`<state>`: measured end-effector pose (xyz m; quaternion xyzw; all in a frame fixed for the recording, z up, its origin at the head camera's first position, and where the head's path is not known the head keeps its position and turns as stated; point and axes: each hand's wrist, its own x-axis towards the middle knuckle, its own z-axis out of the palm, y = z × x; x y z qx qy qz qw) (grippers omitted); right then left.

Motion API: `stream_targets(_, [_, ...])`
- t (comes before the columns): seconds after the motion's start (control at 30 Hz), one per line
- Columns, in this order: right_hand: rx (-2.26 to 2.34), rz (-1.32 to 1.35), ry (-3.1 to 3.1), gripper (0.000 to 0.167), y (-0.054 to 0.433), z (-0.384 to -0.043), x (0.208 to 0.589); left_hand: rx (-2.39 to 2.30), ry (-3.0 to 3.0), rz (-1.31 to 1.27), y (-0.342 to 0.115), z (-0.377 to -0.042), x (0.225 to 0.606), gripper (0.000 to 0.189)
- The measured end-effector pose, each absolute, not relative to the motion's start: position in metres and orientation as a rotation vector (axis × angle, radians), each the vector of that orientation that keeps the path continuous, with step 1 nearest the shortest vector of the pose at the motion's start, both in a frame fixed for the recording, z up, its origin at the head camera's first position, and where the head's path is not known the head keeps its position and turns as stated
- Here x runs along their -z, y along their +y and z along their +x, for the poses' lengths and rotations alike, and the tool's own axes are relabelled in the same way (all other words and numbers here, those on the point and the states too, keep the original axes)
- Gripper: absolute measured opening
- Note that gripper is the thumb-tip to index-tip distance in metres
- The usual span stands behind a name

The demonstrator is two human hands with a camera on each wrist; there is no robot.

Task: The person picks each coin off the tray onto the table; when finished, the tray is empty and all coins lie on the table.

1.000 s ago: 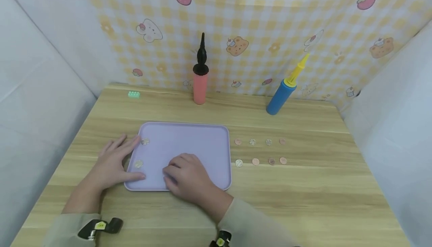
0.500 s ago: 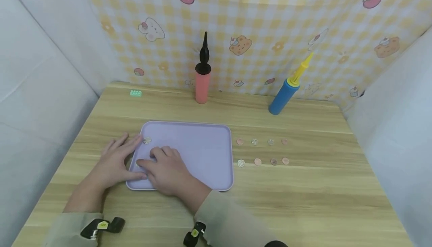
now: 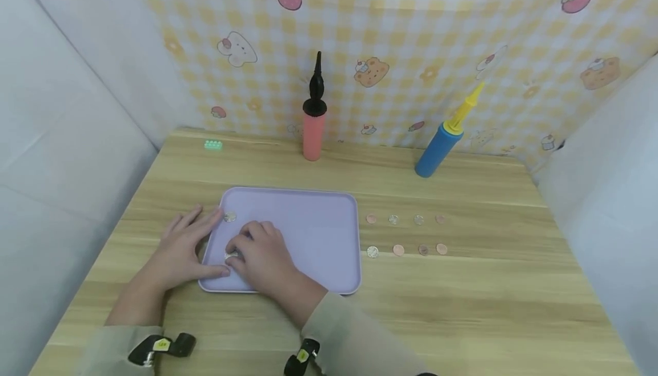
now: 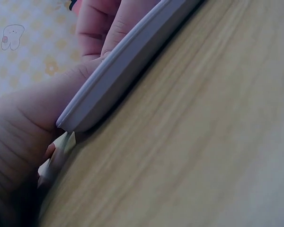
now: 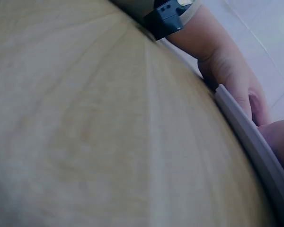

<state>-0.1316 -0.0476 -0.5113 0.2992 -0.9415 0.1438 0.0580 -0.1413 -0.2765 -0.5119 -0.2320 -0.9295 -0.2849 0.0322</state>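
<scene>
A light purple tray lies flat on the wooden table. My left hand rests at the tray's left side with fingers spread, its thumb reaching over the rim; the left wrist view shows the thumb along the tray edge. Inside the tray, my right hand bends its thumb and index finger around a silver coin, which shows between them. Another silver coin lies in the tray's upper left, beside the left fingertips. In the right wrist view the tray rim hides part of the hands.
Right of the tray, two rows of coins, copper and silver, lie on the table. Along the back stand a red pump with a black top and a leaning blue pump with a yellow nozzle. A green toy brick sits back left.
My right hand has moved left across the tray to the lower coin and closed its fingers on it. That coin has shifted slightly right; the left hand stays at the tray's edge.
</scene>
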Motion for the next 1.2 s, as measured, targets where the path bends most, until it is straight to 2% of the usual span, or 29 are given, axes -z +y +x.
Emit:
stream_targets(0.27, [-0.515,0.833,-2.936,0.024,-0.048,-0.134,0.506,0.864,-2.854,-0.725,-0.275,-0.142,0.51,0.122])
stream_targets(0.53, [-0.663,1.086,-2.662,0.013,-0.044,-0.135,0.507,0.86,-2.852,-0.721,-0.278,-0.142,0.511,0.123])
stream_targets(0.63, [-0.841,1.127,-2.563,0.016,-0.041,-0.136,0.51,0.855,-2.851,-0.723,-0.278,-0.142,0.513,0.123])
stream_targets(0.83, [-1.207,0.96,-2.534,0.033,-0.035,-0.133,0.511,0.856,-2.853,-0.727,-0.277,-0.139,0.516,0.123])
stream_targets(1.2, [-1.476,0.842,-2.512,0.035,-0.033,-0.134,0.507,0.858,-2.855,-0.714,-0.275,-0.139,0.517,0.123])
